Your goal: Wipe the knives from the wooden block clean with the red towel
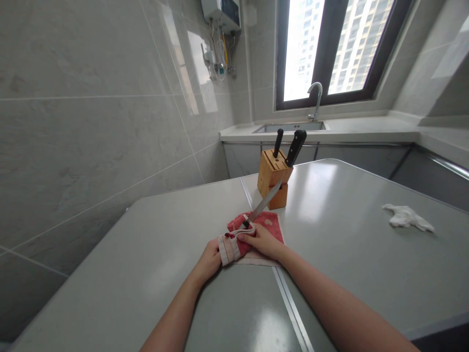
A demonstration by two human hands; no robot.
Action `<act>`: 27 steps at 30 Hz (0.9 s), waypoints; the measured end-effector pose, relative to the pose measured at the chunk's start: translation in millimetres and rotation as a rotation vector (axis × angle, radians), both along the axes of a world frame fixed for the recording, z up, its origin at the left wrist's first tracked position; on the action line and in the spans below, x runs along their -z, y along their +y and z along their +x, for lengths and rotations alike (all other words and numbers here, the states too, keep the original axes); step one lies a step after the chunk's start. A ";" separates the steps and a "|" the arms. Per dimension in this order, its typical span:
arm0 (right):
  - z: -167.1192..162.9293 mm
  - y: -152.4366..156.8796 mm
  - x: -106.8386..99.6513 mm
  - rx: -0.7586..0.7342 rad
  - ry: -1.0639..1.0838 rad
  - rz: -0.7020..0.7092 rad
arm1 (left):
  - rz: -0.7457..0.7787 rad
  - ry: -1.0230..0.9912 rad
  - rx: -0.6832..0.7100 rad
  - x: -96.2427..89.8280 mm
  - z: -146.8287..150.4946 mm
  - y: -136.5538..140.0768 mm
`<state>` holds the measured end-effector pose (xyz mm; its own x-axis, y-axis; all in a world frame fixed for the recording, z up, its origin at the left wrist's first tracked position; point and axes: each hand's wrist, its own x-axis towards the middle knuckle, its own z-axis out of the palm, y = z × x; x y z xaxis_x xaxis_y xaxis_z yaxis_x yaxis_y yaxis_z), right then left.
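The grip of the right hand [262, 240] pinches a fold of the red-and-white towel [270, 223], while the left hand [211, 257] touches its pale end with fingers hidden, so I cannot tell that grip. From the towel the thin steel knife [266, 199] slants up before the slotted wooden block [273, 172] with black handles [296, 148], on the smooth, glossy bench [176, 234]. Beyond are a sink [293, 126], window [331, 49] and grey tiles [91, 137].

Two bare forearms [326, 293] angle inward, the left hand [211, 257] curled, fingers partly hidden, the right hand [263, 239] gripping, thumb [246, 238] pointing left.
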<state>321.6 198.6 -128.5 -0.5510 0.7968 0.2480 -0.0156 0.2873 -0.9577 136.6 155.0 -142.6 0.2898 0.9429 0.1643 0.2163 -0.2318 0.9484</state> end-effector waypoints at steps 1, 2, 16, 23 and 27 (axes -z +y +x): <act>0.0 0.2 0.9 -0.008 0.000 -0.003 | -0.006 -0.004 0.018 -1.4 0.5 -0.4; 0.0 0.4 1.7 -0.016 0.000 -0.004 | -0.010 -0.009 0.039 -2.8 1.0 -0.8; 0.9 -2.6 -2.4 -0.019 -0.008 -0.029 | -0.033 -0.052 0.075 -14.2 9.5 -4.3; -0.6 -2.7 1.5 -0.022 0.007 -0.032 | 0.018 -0.020 -0.024 -1.4 1.7 0.0; -1.5 -1.2 8.6 0.023 -0.019 -0.104 | -0.016 -0.005 -0.017 -2.8 1.6 -0.4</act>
